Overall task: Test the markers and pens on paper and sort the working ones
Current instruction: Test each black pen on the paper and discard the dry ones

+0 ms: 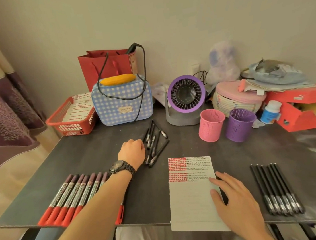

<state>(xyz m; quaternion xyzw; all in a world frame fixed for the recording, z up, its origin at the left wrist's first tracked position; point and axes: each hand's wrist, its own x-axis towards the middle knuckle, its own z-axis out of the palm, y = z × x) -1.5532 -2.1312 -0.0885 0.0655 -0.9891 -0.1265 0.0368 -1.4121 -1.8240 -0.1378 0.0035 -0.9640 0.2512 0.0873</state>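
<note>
Dark bench (92, 159) carries all items. Lined paper (190, 198) lies at the front edge, right of centre, overhanging that edge; red and black test marks fill its far part. Row of red-capped markers (72, 198) lies side by side at the front left corner. Row of black pens (278, 190) lies side by side near the front right corner. Loose pile of black pens (155, 142) sits mid-bench. Right hand (235, 195) rests flat on the paper, fingers spread. Left hand (132, 152) is at the pile, fingers curled; whether it grips a pen cannot be determined.
</note>
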